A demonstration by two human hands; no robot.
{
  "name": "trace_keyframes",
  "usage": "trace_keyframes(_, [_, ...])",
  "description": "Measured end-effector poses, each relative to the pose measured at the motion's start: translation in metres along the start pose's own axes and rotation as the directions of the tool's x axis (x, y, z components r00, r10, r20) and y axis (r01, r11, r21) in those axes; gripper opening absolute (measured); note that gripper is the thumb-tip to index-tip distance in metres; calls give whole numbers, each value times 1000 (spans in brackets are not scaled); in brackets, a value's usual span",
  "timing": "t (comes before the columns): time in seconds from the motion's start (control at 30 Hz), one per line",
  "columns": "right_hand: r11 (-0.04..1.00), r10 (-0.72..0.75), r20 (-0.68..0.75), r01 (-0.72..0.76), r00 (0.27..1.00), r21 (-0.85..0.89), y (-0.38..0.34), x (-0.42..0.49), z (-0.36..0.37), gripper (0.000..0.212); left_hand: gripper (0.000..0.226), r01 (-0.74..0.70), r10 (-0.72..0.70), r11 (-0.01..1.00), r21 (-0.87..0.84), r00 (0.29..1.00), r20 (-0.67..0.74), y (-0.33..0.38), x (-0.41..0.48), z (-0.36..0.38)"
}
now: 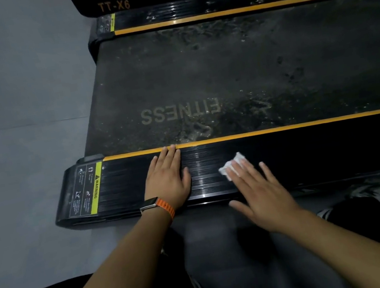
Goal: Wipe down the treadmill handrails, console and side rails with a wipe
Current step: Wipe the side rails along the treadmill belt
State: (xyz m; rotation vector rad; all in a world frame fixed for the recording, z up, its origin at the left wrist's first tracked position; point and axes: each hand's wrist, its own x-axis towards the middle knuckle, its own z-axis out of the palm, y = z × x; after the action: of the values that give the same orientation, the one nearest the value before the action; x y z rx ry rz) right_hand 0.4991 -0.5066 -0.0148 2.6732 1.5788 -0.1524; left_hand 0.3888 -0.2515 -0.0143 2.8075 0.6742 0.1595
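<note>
The treadmill lies crosswise below me. Its near side rail (322, 155) is a ribbed black strip with an orange edge line. My left hand (168, 179) rests flat on that rail, fingers straight, with an orange-strapped watch on the wrist. To its right, my right hand (261, 190) presses a crumpled white wipe (231, 166) onto the rail with straight fingers. Part of the wipe is hidden under the fingertips. The dusty belt (223, 76) reads "FITNESS", and the far side rail (224, 5) lies beyond it.
A yellow warning sticker (89, 189) marks the rail's left end cap. Grey floor (16, 109) stretches to the left. Another black machine labelled TT-X6 (114, 5) stands at the top. My dark trousers and a shoe (371, 192) are by the rail's near edge.
</note>
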Motion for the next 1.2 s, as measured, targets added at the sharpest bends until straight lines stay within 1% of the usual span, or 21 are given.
trace_keyframes(0.07, [996,84,22,-85,996,7,11,-8,-1,82,63,3,-3,1000,2,1000,-3,-1,-2,0])
trace_keyframes(0.13, [993,118,36,-118,992,7,2,-2,0,85,63,5,-5,1000,6,1000,-6,0,-2,-1])
trace_keyframes(0.2, [995,86,47,-88,995,39,-17,15,-3,86,62,2,-2,1000,8,1000,-4,0,-2,-1])
trace_keyframes(0.27, [998,16,78,-20,997,56,-31,32,-5,87,63,4,-4,1000,11,1000,-10,1,-2,-1])
trace_keyframes(0.37, [998,-42,92,38,995,48,-22,40,-11,85,64,8,-8,1000,4,1000,-10,0,-1,-1])
trace_keyframes(0.43, [999,-7,83,4,997,40,-2,31,-11,83,64,9,-9,1000,3,1000,-4,1,-1,-1])
trace_keyframes(0.5, [997,63,91,-67,994,38,21,18,-12,84,65,9,-9,1000,0,1000,2,1,0,-2])
trace_keyframes(0.6, [988,142,92,-147,986,41,23,14,-11,88,67,3,-3,1000,16,1000,9,1,-1,-2])
trace_keyframes(0.67, [987,136,103,-144,985,77,5,28,-13,90,67,1,-1,1000,19,1000,11,2,-1,-2])
trace_keyframes(0.77, [991,57,140,-73,989,111,-20,56,-17,90,67,5,-5,1000,21,1000,2,2,-1,-3])
trace_keyframes(0.87, [996,10,157,-23,988,81,-10,60,-23,90,66,4,-5,1000,21,1000,11,1,-1,-3])
trace_keyframes(0.97, [992,81,134,-93,988,87,21,42,-23,93,66,7,-8,1000,17,1000,27,1,0,-4])
trace_keyframes(1.07, [982,165,150,-176,975,68,21,40,-24,99,68,2,-3,1000,15,1000,27,1,0,-3])
trace_keyframes(1.13, [981,156,164,-172,974,89,2,55,-26,99,68,1,-1,1000,15,1000,21,1,0,-3])
trace_keyframes(1.2, [986,95,175,-117,980,119,-17,75,-29,97,67,1,-1,1000,15,1000,10,1,0,-3])
